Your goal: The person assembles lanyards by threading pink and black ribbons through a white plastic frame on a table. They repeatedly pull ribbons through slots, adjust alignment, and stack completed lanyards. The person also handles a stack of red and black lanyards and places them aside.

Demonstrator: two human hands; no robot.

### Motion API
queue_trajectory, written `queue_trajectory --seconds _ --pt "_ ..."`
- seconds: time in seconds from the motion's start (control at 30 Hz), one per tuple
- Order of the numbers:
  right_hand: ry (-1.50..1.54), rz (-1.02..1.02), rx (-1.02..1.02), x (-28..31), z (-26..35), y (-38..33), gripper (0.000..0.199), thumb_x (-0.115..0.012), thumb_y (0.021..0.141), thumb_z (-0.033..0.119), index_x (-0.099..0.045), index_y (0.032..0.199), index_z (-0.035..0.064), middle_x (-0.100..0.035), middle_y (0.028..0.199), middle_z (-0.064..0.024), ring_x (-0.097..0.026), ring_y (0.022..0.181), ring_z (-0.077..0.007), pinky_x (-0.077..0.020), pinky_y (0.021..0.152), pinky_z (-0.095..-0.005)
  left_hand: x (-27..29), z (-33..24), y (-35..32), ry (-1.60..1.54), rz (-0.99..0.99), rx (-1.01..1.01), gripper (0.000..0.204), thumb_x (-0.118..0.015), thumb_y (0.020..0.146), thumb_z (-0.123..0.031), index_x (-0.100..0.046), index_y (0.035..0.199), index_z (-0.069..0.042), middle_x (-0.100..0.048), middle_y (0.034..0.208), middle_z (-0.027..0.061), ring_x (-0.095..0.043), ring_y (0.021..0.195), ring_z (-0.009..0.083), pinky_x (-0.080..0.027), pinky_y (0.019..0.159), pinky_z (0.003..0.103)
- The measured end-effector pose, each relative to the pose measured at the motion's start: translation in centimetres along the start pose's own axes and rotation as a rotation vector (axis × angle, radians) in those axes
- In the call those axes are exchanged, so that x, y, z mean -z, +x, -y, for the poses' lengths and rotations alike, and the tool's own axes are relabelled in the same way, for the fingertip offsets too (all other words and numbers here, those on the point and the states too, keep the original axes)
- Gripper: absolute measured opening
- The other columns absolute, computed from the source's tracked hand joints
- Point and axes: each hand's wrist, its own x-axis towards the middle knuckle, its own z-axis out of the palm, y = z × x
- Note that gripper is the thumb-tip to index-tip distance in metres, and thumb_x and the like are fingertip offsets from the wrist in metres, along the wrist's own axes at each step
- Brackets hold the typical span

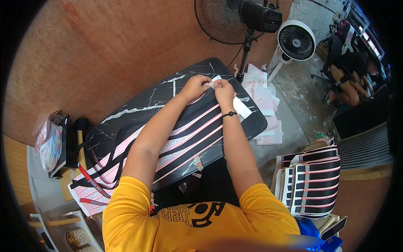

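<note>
Fingers (205, 79) of the left hand (194, 88) and right hand (224, 91) pinch together at a small white strip (216, 78), I see from my remote post. It sits over the far end of a black marble-patterned table (168, 93), past long black straps (204, 129) on pink-striped backing. Beyond, pink-and-white papers (262, 100) litter the floor; farther, a white fan (297, 40) stands.
</note>
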Motion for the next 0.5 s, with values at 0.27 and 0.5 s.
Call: queue_trajectory --seconds 0.27,0.5 --pt "-0.12 -0.041 0.056 0.4 0.8 -0.8 0.025 -0.074 0.081 0.033 -0.072 0.092 0.0108 -0.072 0.081 -0.0044 -0.068 0.084 -0.0244 -0.0452 0.08 -0.0382 -0.4 1.0 0.0 0.214 -0.072 -0.23 0.018 -0.068 0.084 -0.014 -0.07 0.098 -0.003 -0.068 0.093 0.0165 -0.066 0.091 0.0334 -0.052 0.079 0.039" --pt "-0.164 -0.052 0.073 -0.1 0.2 -0.5 0.027 -0.077 0.079 0.032 -0.073 0.093 0.0097 -0.072 0.082 -0.0045 -0.069 0.082 -0.0234 -0.0455 0.078 -0.0394 -0.2 -0.3 0.0 0.068 -0.1 -0.224 0.023 -0.067 0.083 -0.007 -0.068 0.106 -0.005 -0.065 0.096 0.0151 -0.064 0.089 0.031 -0.052 0.08 0.038"
